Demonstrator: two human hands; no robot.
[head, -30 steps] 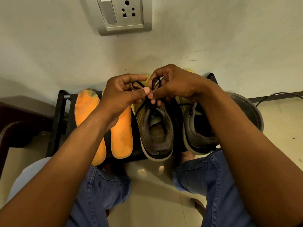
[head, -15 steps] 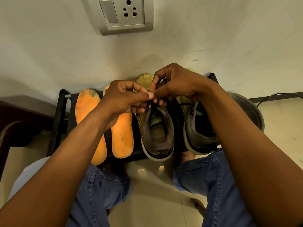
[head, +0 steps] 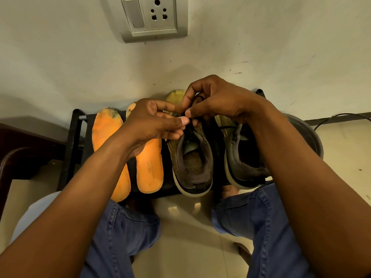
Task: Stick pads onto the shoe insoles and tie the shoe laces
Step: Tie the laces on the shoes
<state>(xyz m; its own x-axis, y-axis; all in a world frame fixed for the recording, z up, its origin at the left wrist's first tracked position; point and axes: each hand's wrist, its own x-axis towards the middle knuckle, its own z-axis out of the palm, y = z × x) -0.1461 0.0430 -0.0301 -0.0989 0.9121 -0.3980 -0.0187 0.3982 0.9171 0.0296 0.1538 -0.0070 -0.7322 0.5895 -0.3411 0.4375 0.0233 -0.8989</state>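
1. Head view, against a second ago: the open lace loops you held apart above the shoe have drawn in, and your two hands have closed together until their fingertips nearly touch over the tongue.
2. Your left hand (head: 152,125) pinches the black lace (head: 189,125) between thumb and forefinger, fingers curled narrow, so the strand stays taut while the other hand works.
3. Your right hand (head: 216,103) curls round a loop of the same lace near the toe side, holding it up so that, by my reading, you can pass one loop through the other.
4. The left shoe (head: 190,161) being laced stands on the black rack (head: 75,137), heel toward you, which keeps the eyelets under your fingers.
5. The right shoe (head: 241,157) sits just beside it; its lace looks loose, so it probably waits its turn.
6. The two orange insoles (head: 149,165) lie side by side on the rack's left end, out of the shoes. I see no pad on them from here.
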